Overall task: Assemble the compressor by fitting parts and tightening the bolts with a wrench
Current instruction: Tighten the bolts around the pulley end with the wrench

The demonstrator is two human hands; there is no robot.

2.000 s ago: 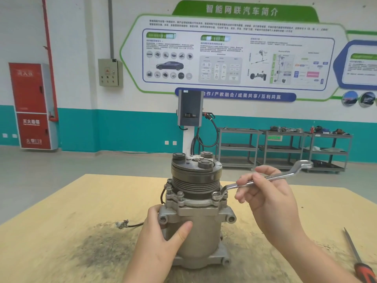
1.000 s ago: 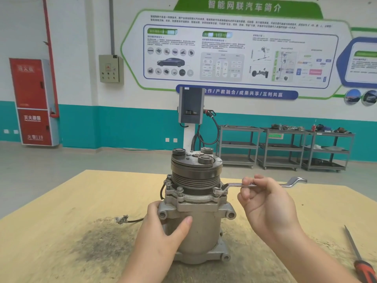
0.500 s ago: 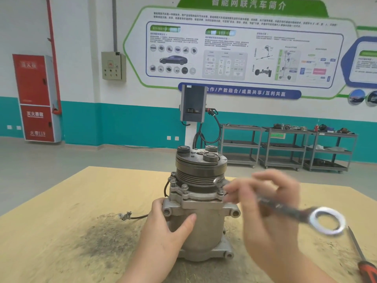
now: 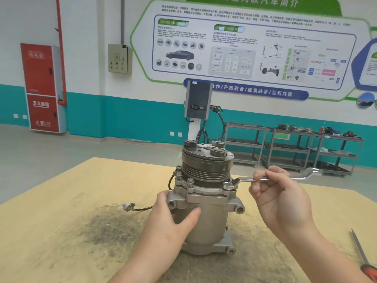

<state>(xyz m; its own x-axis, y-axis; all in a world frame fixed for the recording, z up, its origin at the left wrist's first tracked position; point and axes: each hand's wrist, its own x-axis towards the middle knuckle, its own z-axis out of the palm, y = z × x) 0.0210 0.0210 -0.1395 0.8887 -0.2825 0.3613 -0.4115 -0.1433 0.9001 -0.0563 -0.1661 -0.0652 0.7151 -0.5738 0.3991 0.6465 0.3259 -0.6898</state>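
My left hand (image 4: 173,219) grips the compressor (image 4: 206,211); my right hand (image 4: 281,199) grasps the wrench (image 4: 244,180), seemingly seated on the right bolt (image 4: 227,185). Best swept level.

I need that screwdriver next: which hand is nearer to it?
Right. The right hand holds the wrench up left of the screwdriver; the left hand grips the compressor, farther left.

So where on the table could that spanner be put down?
The bare yellow wooden tabletop left of the thin black wire is free, and so is the strip behind the grey metal compressor. It is crowded around both hands and near the red-handled screwdriver at the right edge.
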